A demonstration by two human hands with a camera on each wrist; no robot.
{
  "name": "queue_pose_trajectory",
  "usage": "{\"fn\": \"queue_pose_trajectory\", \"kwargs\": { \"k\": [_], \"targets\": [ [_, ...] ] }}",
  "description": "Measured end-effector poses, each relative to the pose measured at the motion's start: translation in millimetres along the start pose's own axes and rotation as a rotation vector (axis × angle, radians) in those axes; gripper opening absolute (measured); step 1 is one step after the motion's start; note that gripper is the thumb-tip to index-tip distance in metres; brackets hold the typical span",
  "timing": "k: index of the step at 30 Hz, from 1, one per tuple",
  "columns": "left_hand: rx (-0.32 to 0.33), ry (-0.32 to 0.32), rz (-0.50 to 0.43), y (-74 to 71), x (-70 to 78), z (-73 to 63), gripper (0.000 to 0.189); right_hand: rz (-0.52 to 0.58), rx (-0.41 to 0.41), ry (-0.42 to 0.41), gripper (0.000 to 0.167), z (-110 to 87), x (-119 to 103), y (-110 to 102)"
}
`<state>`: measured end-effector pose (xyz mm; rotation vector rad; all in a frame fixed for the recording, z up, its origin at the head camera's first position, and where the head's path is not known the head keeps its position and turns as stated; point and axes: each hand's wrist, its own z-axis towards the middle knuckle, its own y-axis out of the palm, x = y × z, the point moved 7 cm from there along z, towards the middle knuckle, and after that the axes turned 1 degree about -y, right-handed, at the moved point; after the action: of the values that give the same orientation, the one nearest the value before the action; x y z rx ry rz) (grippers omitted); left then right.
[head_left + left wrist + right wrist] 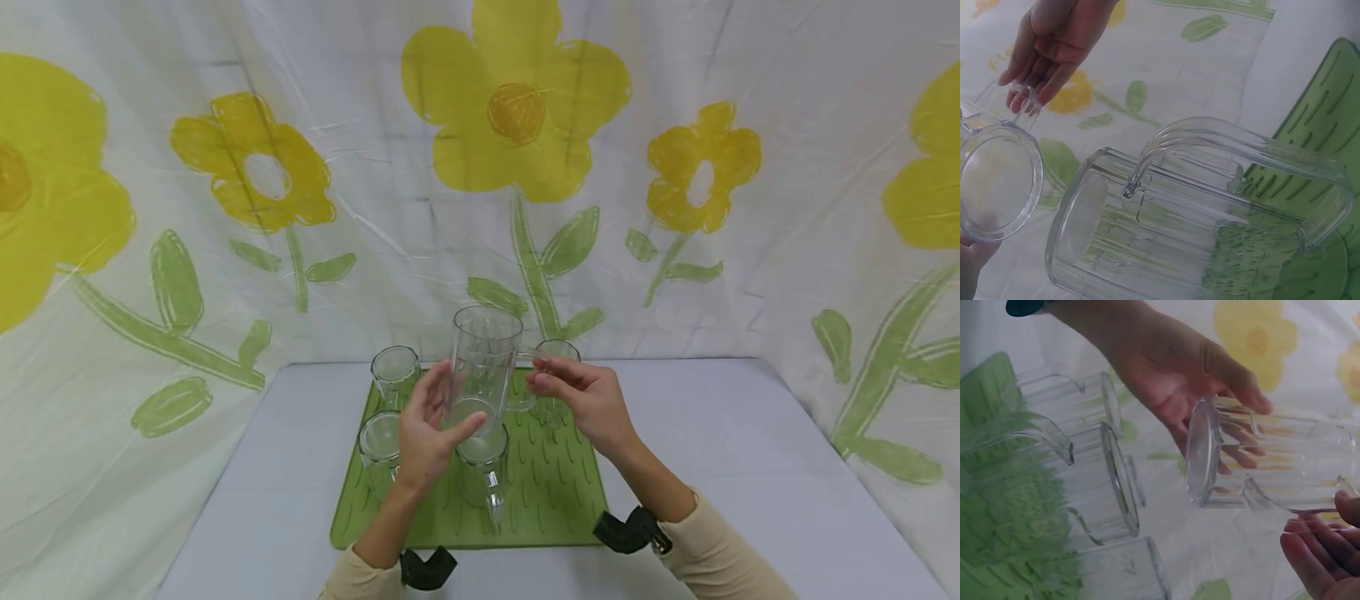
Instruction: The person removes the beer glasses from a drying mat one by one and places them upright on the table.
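Above a green ribbed mat, a clear glass mug (486,358) is held upright and slightly tilted in both hands. My left hand (427,429) grips its body near the bottom, thumb on the near side and fingers around the far side. At the handle, my right hand (592,404) pinches with thumb and fingertips, as the right hand (1329,553) in the right wrist view also shows. Below the held mug stands another glass mug (482,475), seemingly bottom up, its handle facing me. In the left wrist view this nearby mug (1141,219) looms large.
On the green mat (555,508) stand more glass mugs: one front left (378,446), one back left (396,367) and one back right (558,354). The mat lies on a white table (697,450). Behind hangs a flower-printed curtain (390,258).
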<state>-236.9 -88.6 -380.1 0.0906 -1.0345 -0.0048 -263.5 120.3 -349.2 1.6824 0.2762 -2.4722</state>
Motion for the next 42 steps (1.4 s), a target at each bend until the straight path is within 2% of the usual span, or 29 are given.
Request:
{"fn": "queue_pose_trajectory", "kwargs": {
  "k": [18, 30, 37, 42],
  "targets": [
    [0.009, -0.031, 0.032, 5.4, 3.5, 0.9, 0.081, -0.005, 0.031, -0.064, 0.028, 2.9, -12.7, -3.4],
    [-0.003, -0.037, 0.063, 2.9, 4.9, 2.4, 0.083, -0.101, 0.021, -0.078, 0.024, 11.1, -20.5, -0.1],
    [0.007, 0.001, 0.091, 0.1, 8.9, 4.4, 0.083, -0.144, 0.001, -0.094, 0.027, 14.4, -28.7, 2.3],
    [-0.034, 0.028, 0.122, 0.4, 10.8, 5.3, 0.083, -0.148, 0.003, -0.109, 0.028, 14.8, -32.8, -2.2]
  ]
}}
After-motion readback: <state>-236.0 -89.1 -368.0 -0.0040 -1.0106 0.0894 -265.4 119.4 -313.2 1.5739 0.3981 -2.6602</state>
